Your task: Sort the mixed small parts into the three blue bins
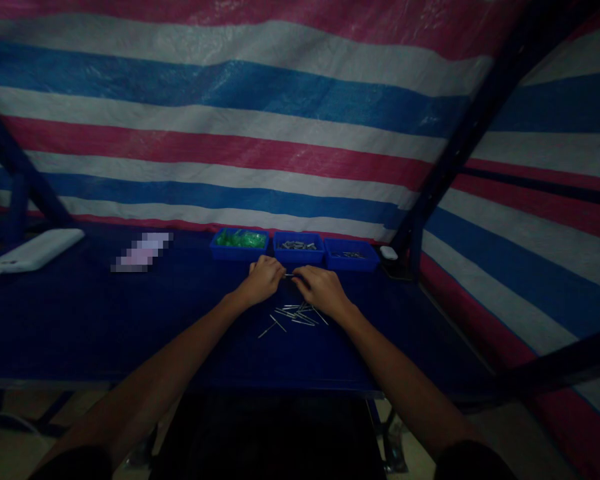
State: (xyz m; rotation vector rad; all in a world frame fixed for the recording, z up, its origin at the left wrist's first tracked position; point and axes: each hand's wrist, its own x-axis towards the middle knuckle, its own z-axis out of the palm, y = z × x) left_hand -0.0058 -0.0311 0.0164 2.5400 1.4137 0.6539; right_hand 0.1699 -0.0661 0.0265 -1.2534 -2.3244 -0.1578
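A: How are the hands placed?
B: A slim, silvery metal piece (289, 275) is pinched from one side by the left hand (266, 277) and from the other by the right hand (323, 287), over the flat, dark blue tabletop (130, 320). Its ends are hidden by the grip.
A: What is found nearer the table edge?
B: Thin, straight, silvery metal rods (305, 317) are scattered loosely there.
A: And beyond the hands?
B: Three rectangular blue plastic bins are lined up. Glossy green pieces (240, 239) are held in the left bin (240, 254), short grey pieces (299, 246) in the middle bin (299, 257), thin pieces (353, 255) in the right bin (351, 265).
A: Farther out?
B: A small, rounded white case (389, 253) is set rightward; behind, a red, white and blue striped plastic sheet (230, 93) is hung.
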